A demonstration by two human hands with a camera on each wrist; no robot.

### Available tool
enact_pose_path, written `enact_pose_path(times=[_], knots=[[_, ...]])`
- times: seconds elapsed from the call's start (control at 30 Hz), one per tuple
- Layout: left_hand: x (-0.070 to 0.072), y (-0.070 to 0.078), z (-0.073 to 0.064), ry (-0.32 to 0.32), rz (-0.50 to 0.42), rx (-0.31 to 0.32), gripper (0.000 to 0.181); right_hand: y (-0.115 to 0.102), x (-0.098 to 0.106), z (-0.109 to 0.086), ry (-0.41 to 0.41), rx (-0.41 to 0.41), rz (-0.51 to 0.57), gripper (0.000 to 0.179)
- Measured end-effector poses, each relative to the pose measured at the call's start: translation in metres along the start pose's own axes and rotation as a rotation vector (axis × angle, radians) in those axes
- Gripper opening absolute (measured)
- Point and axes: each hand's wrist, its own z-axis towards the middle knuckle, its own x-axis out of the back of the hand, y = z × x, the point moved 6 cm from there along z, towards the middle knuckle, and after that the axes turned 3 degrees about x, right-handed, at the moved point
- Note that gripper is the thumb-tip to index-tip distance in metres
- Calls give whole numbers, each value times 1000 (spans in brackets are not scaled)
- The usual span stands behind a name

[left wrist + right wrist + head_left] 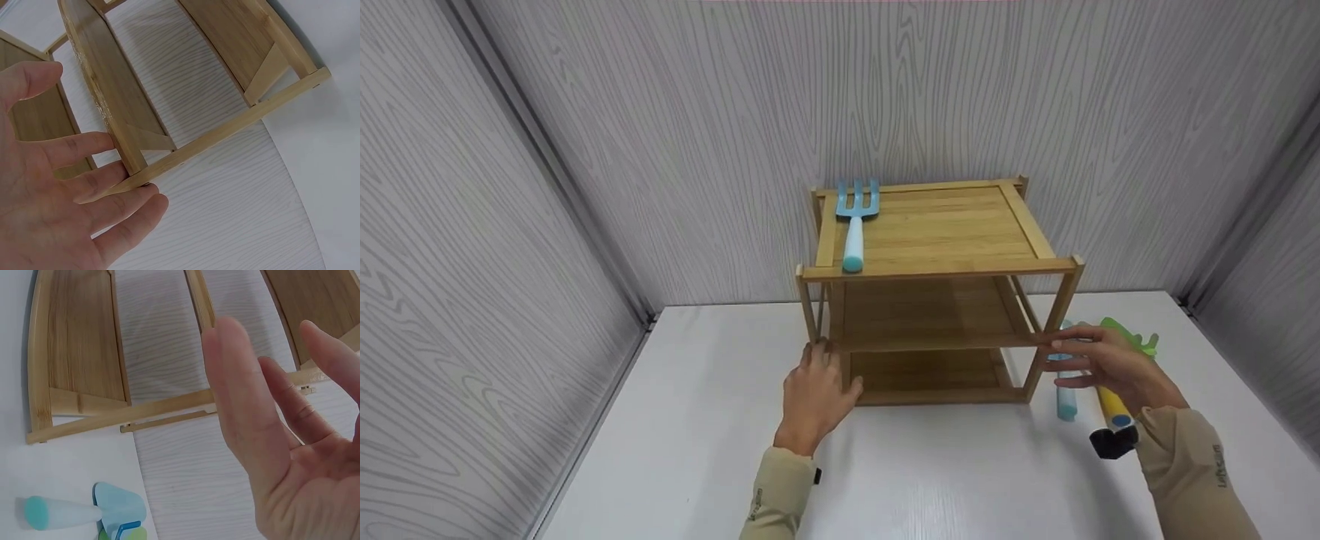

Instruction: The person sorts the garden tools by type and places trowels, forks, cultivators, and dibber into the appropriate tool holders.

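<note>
A three-tier wooden shelf rack [952, 232] stands on the white table, with a blue hand fork [853, 241] lying on its top tier at the left. My left hand [814, 390] is at the rack's front left post. In the left wrist view its fingers [121, 208] are extended and touch the post and the shelf edge, thumb apart. My right hand [1114, 364] is at the front right post with fingers spread. The right wrist view shows those fingers [242, 394] nearly straight in front of the frame; whether they touch it I cannot tell.
Right of the rack, partly behind my right hand, lie a light blue trowel [121, 506], a yellow handle [1112, 405] with a blue end, and a green pronged tool head [1144, 345]. Grey wood-grain panels [697, 150] stand behind and on both sides of the white table [922, 480].
</note>
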Motion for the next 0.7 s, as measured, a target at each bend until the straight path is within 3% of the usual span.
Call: enact_pose_path(times=[0.2,0.43,0.7], knots=[[0,1,0,-1,-2,-3,56,3,10,-3,-20,-5,-16,42],[0,0,0,10,10,-10,55,7,22,-6,6,-19,-6,30],[1,2,0,41,14,-28,51,13,38,-7,60,-70,-72,53]])
